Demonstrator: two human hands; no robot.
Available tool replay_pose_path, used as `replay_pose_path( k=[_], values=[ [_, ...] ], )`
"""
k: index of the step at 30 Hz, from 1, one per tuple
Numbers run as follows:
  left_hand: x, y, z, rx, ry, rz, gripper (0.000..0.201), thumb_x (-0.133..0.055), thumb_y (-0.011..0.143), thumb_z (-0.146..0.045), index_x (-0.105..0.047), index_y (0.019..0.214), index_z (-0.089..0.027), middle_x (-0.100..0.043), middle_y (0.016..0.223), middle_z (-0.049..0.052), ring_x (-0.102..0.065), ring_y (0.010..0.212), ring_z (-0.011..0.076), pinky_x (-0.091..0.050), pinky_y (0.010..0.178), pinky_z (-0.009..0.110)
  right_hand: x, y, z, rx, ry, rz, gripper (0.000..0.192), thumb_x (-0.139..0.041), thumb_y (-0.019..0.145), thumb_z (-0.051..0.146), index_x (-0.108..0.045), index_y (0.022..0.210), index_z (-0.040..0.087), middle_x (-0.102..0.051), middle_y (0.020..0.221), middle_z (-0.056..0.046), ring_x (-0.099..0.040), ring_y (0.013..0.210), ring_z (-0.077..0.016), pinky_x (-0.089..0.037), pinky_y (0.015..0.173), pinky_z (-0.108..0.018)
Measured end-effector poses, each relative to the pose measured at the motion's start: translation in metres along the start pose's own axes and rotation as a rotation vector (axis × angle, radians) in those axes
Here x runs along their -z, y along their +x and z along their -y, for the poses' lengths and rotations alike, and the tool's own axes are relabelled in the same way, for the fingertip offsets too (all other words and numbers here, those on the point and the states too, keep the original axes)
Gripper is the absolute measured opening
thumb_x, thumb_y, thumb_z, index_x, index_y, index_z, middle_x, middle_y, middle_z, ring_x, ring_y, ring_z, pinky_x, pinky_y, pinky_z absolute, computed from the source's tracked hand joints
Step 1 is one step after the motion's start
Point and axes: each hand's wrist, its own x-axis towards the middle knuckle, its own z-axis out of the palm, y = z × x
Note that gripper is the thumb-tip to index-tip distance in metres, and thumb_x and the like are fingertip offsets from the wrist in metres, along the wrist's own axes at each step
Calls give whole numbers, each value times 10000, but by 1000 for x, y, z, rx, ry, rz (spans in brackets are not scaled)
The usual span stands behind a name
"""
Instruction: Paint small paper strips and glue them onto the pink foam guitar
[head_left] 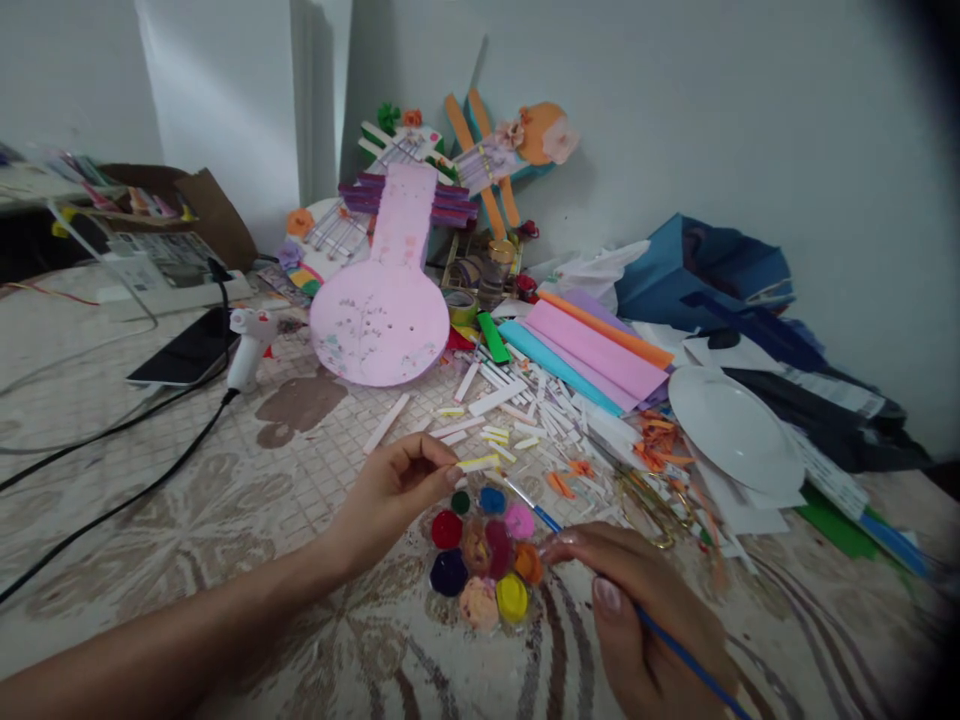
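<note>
— What's at the far left?

— A dark phone (184,348) lies flat on the patterned cloth (225,520), with a white glue gun (247,345) standing just beside it, its black cable (112,510) trailing off to the left edge.

— And the left hand?

— The forearm comes in from the lower left corner, slanting up and to the right. The left hand (390,495) is bent at the wrist, its fingers closed in a narrow pinch on a small paper strip (478,463), which sticks out to the right, just above the paint palette (484,560).

— Where does the palette sit?

— On the cloth between the two hands, its round wells filled with red, blue, green, pink, orange and yellow.

— The right hand?

— The right hand (637,610) lies low near the bottom edge, curled around a blue-handled paintbrush (540,512). The handle runs back under the palm toward the lower right; the tip points up-left, near the strip.

— Farther right?

— Cut paper strips (525,410), folded coloured sheets (592,350), then a white plate (735,430).
</note>
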Motion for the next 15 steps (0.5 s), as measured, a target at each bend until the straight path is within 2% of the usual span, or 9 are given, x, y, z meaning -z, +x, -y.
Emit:
replay_pose_path(
  k=[5, 11, 15],
  values=[
    [0, 2, 5, 117, -147, -14, 151, -692, 743, -260, -601, 713, -143, -587, 620, -14, -505, 592, 85, -404, 598, 202, -4, -4, -2, 31, -40, 44, 305, -486, 840, 176, -571, 1133, 182, -678, 995, -71, -655, 943, -177, -567, 777, -279],
    [-2, -1, 2, 359, -563, 44, 95, -680, 748, -159, -615, 684, -131, -616, 709, 9, -525, 613, 66, -444, 624, 176, -10, -8, -4, 91, -16, 67, 367, -507, 832, 154, -550, 1195, 181, -657, 1070, -88, -635, 1005, -195, -562, 808, -307],
    [-3, -3, -2, 493, -701, 61, 73, -629, 787, -118, -648, 717, -123, -617, 752, 24, -539, 616, 64, -481, 642, 166, -12, -4, -5, 156, -19, 72, 370, -498, 842, 158, -539, 1209, 167, -651, 1085, -107, -642, 996, -201, -571, 791, -307]
  ],
)
